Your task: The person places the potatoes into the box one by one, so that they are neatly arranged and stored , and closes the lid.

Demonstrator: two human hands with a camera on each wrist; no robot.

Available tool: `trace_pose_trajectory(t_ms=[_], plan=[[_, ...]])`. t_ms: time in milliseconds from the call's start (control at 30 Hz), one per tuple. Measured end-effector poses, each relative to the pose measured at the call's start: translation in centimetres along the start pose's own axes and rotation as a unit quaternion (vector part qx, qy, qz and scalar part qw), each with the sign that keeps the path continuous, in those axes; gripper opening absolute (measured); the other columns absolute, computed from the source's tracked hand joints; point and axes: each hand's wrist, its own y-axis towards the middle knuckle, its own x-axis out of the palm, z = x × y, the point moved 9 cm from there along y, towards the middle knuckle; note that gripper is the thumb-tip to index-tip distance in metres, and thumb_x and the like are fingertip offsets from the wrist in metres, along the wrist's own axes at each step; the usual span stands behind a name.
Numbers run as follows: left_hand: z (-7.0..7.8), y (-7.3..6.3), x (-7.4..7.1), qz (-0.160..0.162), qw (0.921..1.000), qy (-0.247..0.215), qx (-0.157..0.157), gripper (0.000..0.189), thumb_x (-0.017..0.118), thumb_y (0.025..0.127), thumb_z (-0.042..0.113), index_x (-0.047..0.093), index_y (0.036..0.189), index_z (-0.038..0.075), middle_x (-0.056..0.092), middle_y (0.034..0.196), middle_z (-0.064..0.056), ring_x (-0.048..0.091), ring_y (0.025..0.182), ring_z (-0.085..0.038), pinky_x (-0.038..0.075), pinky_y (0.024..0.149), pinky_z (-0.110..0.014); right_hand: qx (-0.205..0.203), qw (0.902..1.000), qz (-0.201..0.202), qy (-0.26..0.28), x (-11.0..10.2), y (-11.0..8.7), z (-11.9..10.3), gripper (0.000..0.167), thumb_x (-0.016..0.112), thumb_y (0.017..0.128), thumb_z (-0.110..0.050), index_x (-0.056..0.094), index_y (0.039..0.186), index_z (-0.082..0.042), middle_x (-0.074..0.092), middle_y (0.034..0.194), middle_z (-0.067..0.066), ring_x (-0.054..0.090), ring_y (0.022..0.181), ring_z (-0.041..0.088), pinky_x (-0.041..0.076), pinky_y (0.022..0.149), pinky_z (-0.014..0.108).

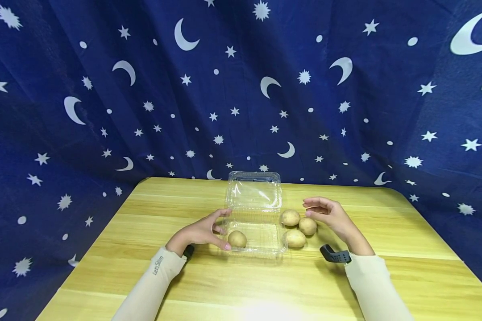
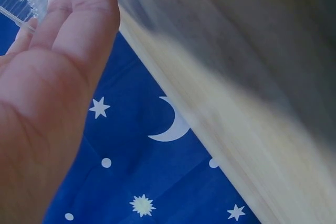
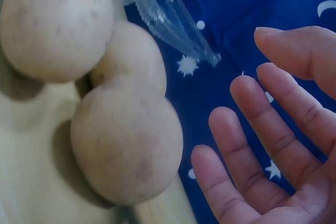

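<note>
A clear plastic clamshell box (image 1: 261, 249) lies with its lid (image 1: 254, 191) raised at the back. One potato (image 1: 237, 239) sits in the left end of its base. My left hand (image 1: 202, 229) holds the box by its left end, thumb at the front corner and index finger near the hinge. Right of the box lie three potatoes: one at the back (image 1: 290, 218), one at the front (image 1: 295, 238) and one on the right (image 1: 307, 226). Above and beside the right-hand potato hovers my right hand (image 1: 331, 216), fingers loosely bent and holding nothing; the right wrist view shows them apart from the potatoes.
The light wooden table (image 1: 184, 285) runs back to a dark blue curtain (image 1: 241, 89) with white moons and stars. A black wrist strap (image 1: 335, 255) sticks out beside my right wrist.
</note>
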Motion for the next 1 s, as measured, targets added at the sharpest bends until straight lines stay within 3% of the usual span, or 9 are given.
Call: trace_pose_trajectory(t_ms=[200,267,467,733,1000], plan=[[0.0,0.1,0.0,-0.001,1.0,0.002,0.0,0.11,0.092,0.086,0.013,0.02,0.169,-0.001,0.021,0.175,-0.024,0.057,0.131,-0.04,0.055,0.102,-0.046,0.042,0.9991,0.004,-0.011,-0.6,-0.3,1.6,0.044,0.07,0.102,0.002,0.055,0.138,0.022,0.069,0.133,0.025,0.071,0.104,0.004,0.056,0.09,0.019],[0.0,0.1,0.0,-0.002,1.0,0.004,0.0,0.111,0.092,0.086,0.013,0.02,0.169,-0.001,0.022,0.175,-0.025,0.057,0.131,-0.04,0.055,0.102,-0.046,0.05,0.9986,0.003,-0.015,-0.7,-0.4,2.1,0.044,0.071,0.103,0.0,0.056,0.138,0.02,0.066,0.135,0.031,0.07,0.103,0.002,0.056,0.09,0.019],[-0.2,0.2,0.1,0.0,1.0,0.004,-0.002,0.111,0.092,0.086,0.013,0.021,0.169,0.0,0.023,0.174,-0.024,0.057,0.132,-0.04,0.055,0.103,-0.047,0.069,0.9976,-0.007,-0.007,-0.9,-0.9,3.7,0.046,0.072,0.103,-0.003,0.056,0.139,0.02,0.066,0.137,0.028,0.07,0.105,0.003,0.055,0.091,0.019],[-0.4,0.2,0.0,0.001,1.0,0.001,-0.002,0.111,0.092,0.086,0.012,0.021,0.169,0.001,0.022,0.174,-0.024,0.057,0.13,-0.039,0.054,0.103,-0.047,0.098,0.995,-0.019,-0.006,-1.0,-1.2,5.3,0.052,0.072,0.104,-0.008,0.053,0.145,0.017,0.059,0.144,0.035,0.067,0.108,0.002,0.051,0.094,0.019],[-0.4,0.2,0.0,0.001,1.0,0.005,-0.003,0.111,0.093,0.085,0.014,0.022,0.169,0.001,0.023,0.174,-0.023,0.057,0.13,-0.038,0.054,0.101,-0.046,0.097,0.9938,-0.055,0.006,-0.6,-1.6,6.0,0.059,0.075,0.1,-0.005,0.049,0.147,0.02,0.056,0.148,0.036,0.065,0.112,0.004,0.052,0.095,0.02]])
